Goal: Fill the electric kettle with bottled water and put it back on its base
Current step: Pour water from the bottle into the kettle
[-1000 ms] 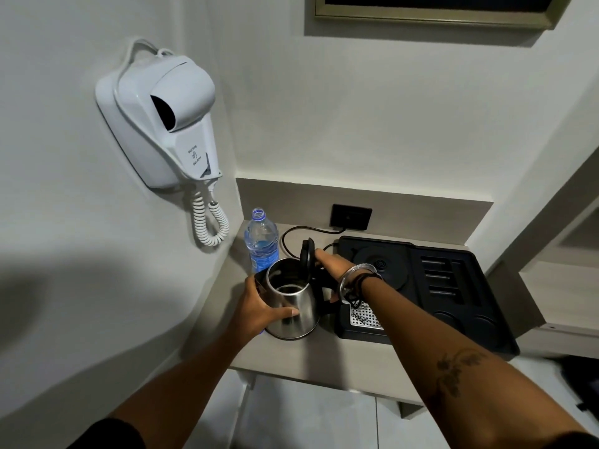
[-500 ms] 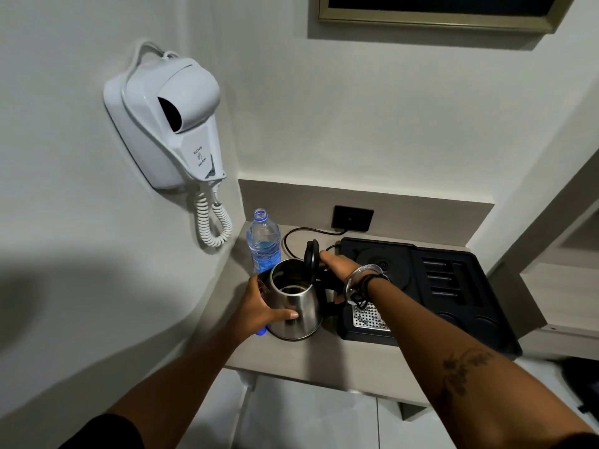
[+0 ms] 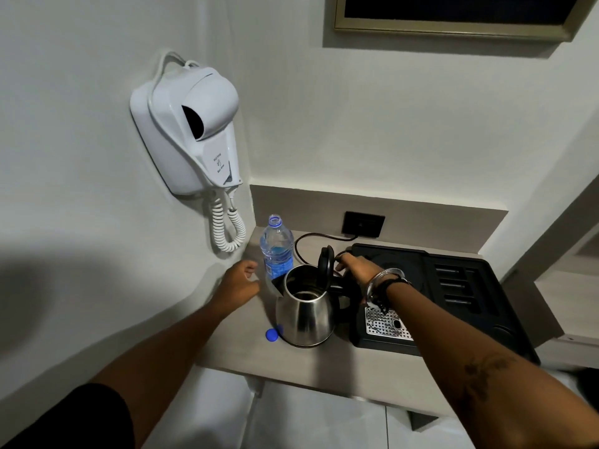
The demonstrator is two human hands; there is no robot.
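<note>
A steel electric kettle [image 3: 306,314] stands on the counter with its black lid [image 3: 325,262] tipped up and its mouth uncovered. My right hand [image 3: 355,266] rests on top of the kettle's black handle, fingers against the raised lid. An uncapped water bottle [image 3: 276,249] with a blue label stands just behind the kettle's spout, in the corner. Its blue cap [image 3: 271,334] lies on the counter by the kettle's foot. My left hand [image 3: 238,281] hovers just left of the bottle, fingers loosely curled, holding nothing. The round kettle base [image 3: 393,265] sits in the black tray, partly behind my right wrist.
The black tray [image 3: 460,286] with slots and a metal drip grille [image 3: 384,322] fills the counter's right side. A black cord [image 3: 303,241] runs to a wall socket [image 3: 363,223]. A white wall-mounted hair dryer [image 3: 191,131] with a coiled cord hangs at left.
My left hand has let go of the kettle's body and moved up and left toward the bottle, uncovering the blue cap. My right hand has stayed at the lid.
</note>
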